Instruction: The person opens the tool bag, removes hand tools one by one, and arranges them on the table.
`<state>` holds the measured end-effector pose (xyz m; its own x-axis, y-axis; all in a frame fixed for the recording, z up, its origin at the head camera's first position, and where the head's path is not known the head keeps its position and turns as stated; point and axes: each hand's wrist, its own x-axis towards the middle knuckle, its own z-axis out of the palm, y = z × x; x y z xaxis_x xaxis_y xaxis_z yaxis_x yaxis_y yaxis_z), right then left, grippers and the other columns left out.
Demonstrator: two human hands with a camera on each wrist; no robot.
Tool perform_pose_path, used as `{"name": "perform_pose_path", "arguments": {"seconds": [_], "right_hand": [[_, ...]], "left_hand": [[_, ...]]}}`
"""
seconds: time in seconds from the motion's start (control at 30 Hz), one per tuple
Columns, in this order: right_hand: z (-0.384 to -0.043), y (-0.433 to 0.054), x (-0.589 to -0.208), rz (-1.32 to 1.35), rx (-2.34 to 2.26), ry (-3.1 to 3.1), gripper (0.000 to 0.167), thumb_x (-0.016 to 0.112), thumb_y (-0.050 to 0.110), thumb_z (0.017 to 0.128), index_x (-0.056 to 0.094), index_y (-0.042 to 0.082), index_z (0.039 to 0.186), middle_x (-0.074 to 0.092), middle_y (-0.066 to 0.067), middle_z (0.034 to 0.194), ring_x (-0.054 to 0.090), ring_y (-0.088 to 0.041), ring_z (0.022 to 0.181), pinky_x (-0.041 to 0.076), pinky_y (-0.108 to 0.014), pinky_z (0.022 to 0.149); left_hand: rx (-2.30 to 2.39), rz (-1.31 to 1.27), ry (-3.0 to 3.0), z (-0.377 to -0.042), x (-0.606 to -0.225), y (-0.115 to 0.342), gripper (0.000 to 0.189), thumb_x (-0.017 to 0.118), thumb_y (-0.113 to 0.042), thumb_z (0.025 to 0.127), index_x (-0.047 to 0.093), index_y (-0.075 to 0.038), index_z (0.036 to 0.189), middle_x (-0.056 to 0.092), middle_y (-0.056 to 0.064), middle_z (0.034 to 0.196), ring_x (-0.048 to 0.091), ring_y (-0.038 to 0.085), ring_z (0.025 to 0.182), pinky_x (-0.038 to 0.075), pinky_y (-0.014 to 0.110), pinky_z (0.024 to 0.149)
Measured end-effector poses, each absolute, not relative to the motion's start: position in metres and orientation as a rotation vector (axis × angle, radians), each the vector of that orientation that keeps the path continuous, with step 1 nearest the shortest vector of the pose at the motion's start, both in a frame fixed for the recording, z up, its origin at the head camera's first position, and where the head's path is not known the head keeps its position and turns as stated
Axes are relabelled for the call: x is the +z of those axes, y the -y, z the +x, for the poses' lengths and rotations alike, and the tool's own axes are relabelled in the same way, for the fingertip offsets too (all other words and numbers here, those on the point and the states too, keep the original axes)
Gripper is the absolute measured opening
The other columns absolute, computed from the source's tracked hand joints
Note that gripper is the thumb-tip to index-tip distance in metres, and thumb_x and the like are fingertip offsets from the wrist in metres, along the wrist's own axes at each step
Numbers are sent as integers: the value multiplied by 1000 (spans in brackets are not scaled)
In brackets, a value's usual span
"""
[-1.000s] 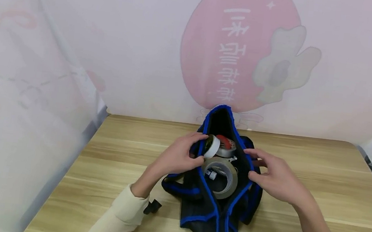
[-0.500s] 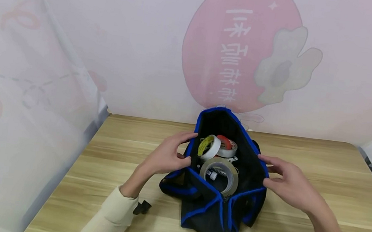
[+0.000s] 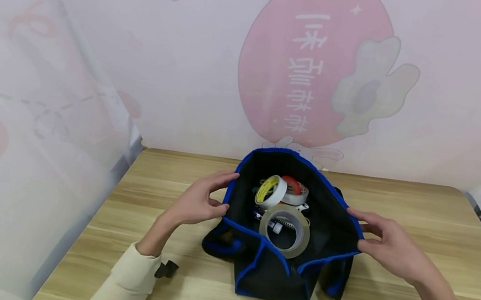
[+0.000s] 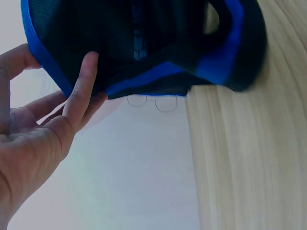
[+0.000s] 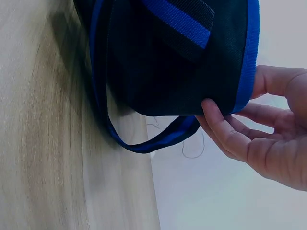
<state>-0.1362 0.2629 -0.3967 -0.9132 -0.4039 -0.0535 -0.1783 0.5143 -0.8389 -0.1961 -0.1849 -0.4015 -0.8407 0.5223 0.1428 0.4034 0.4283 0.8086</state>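
Observation:
A black tool bag with blue trim (image 3: 271, 284) stands on the table with its mouth spread wide. My left hand (image 3: 195, 199) pinches the left corner of its rim, and my right hand (image 3: 394, 247) pinches the right corner. Each wrist view shows a thumb on the bag's outer cloth and fingers round the blue edge. Inside lie a large roll of tan tape (image 3: 304, 236), a white roll with a yellow core (image 3: 279, 194) and a roll with a red inside (image 3: 292, 184). Small metal and white pieces (image 3: 276, 227) show through and beside the tan roll; the lowest contents are hidden.
The bag rests on a wood-grain table (image 3: 165, 181) whose back edge meets a pink and white printed wall sheet (image 3: 185, 89). A blue and black strap (image 5: 163, 141) loops off the bag's side. Black pieces (image 3: 166, 269) sit at the sleeve cuffs.
My hands have moved apart, left hand leftward and right hand rightward, drawing the bag's mouth from a narrow slit to a wide opening. The tape rolls inside have come into fuller view.

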Motion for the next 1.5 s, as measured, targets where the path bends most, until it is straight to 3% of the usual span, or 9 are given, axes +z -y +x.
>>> {"name": "perform_pose_path", "arguments": {"seconds": [0.2, 0.53, 0.67, 0.97, 1.23, 1.33, 1.5], "right_hand": [[-138, -271, -397, -500, -1346, -2521, 64, 65, -2, 101, 43, -6, 160, 41, -32, 166, 58, -52, 135, 64, -23, 84], [-128, -261, -388, -459, -1368, -2566, 66, 65, 5, 104, 41, 7, 165, 42, -23, 169, 56, -49, 139, 62, -20, 83], [-126, -254, -384, -455, -1384, -2559, 66, 64, 7, 104, 41, 10, 166, 42, -21, 169, 55, -49, 141, 60, -21, 81], [-127, -240, -378, -464, -1407, -2520, 66, 65, 13, 106, 40, 14, 167, 40, -16, 171, 53, -47, 145, 59, -17, 91], [-130, -228, -374, -459, -1414, -2526, 67, 66, 13, 104, 41, 15, 167, 43, -16, 169, 51, -47, 146, 51, -28, 71], [-131, -224, -374, -451, -1416, -2525, 67, 66, 14, 104, 41, 15, 167, 46, -17, 166, 51, -46, 146, 51, -29, 69], [-131, -220, -371, -445, -1419, -2545, 66, 67, 17, 105, 42, 13, 166, 46, -18, 166, 54, -44, 144, 59, -24, 80]], "left_hand": [[1400, 813, -2514, -197, -402, 191, 75, 69, 4, 92, 45, -4, 163, 36, 19, 172, 48, 46, 151, 67, 29, 89], [1377, 820, -2515, -190, -393, 179, 75, 72, -5, 97, 41, -9, 166, 38, 14, 172, 50, 47, 150, 65, 43, 98], [1410, 846, -2487, -187, -393, 173, 76, 72, -5, 98, 40, -10, 166, 39, 13, 172, 50, 48, 150, 65, 43, 97], [1436, 851, -2464, -184, -396, 161, 72, 71, -5, 99, 44, -12, 165, 42, 10, 171, 49, 44, 151, 65, 39, 99], [1495, 872, -2408, -180, -395, 153, 71, 71, -2, 98, 45, -11, 164, 41, 13, 171, 48, 45, 152, 63, 39, 101], [1515, 876, -2397, -180, -396, 151, 70, 71, -2, 99, 45, -10, 163, 42, 13, 170, 50, 46, 150, 63, 39, 101], [1541, 882, -2411, -181, -395, 150, 70, 72, -2, 98, 46, -9, 162, 45, 13, 168, 52, 44, 149, 64, 40, 101]]}}
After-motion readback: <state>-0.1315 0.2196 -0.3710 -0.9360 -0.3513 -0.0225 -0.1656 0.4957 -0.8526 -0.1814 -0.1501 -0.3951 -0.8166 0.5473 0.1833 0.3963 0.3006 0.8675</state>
